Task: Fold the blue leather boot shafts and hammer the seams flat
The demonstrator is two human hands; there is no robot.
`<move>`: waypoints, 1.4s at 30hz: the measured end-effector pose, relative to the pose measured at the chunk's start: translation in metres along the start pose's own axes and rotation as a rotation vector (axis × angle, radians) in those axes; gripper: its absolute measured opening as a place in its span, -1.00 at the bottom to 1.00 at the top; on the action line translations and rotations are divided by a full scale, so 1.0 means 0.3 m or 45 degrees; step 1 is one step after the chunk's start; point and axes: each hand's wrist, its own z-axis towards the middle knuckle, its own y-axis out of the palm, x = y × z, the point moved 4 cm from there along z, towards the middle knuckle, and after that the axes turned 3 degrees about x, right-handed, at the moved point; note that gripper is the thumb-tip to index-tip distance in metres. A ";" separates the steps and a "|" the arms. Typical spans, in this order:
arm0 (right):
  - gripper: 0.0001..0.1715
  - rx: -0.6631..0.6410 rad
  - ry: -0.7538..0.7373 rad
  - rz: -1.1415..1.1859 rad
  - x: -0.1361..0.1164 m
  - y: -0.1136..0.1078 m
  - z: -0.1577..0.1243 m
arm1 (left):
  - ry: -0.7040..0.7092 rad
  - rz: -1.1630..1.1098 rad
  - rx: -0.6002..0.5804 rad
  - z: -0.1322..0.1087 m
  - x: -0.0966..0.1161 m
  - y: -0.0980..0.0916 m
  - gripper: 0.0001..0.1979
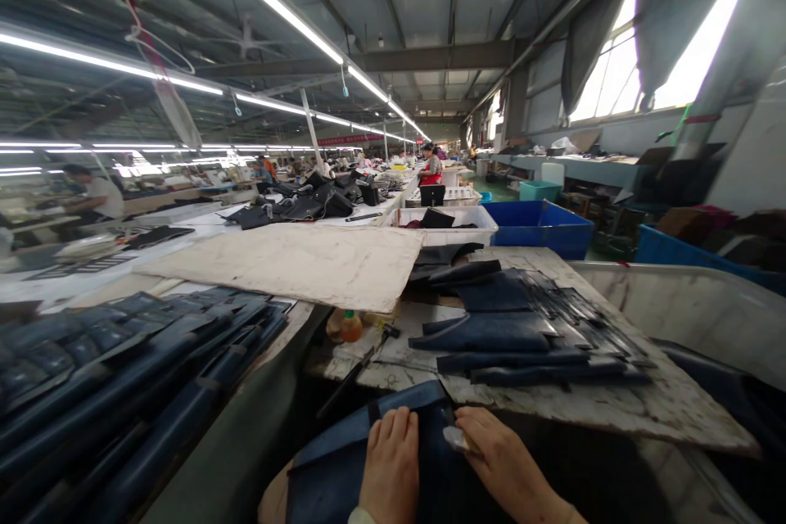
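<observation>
A dark blue leather-like piece (335, 467) lies before me at the bottom of the view, with a folded strip along its upper edge. My left hand (393, 458) rests on it, fingers laid flat and pointing away from me. At the piece's right edge, my right hand (500, 454) is closed around a small whitish, flat object (455, 438), whose exact kind I cannot make out. The right fingertips touch the edge of the blue piece; the thumb is partly hidden.
Stacked blue pieces (497, 332) cover the worn table (681, 401) ahead; more blue pieces (184, 377) lie left. A hammer (388, 333) and an orange bottle (350, 327) sit near a pale board (307, 262). Beyond are a blue bin (540, 225) and a person (430, 168).
</observation>
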 end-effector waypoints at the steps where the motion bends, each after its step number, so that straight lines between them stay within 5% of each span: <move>1: -0.67 -0.007 -0.006 -0.010 -0.001 0.000 -0.001 | 0.014 0.000 -0.010 0.002 0.010 0.020 -0.52; 8: -0.55 -0.057 -0.065 -0.089 0.021 0.021 -0.036 | 0.020 -0.133 -0.162 0.042 0.093 0.105 -0.49; 16: -0.58 0.010 -0.078 -0.004 0.064 0.024 -0.043 | 0.007 -0.263 -0.229 0.102 0.128 0.063 -0.58; 23: -0.48 0.176 0.144 -0.060 0.065 -0.056 -0.023 | 0.031 -0.276 -0.251 0.131 0.139 0.009 -0.70; 36: -0.62 0.152 0.035 -0.215 -0.025 -0.080 0.054 | 0.039 -0.339 -0.189 0.071 0.070 -0.015 -0.68; 42: -0.60 0.066 -0.004 -0.275 -0.070 0.004 0.060 | 0.006 -0.316 -0.188 0.043 0.037 -0.032 -0.68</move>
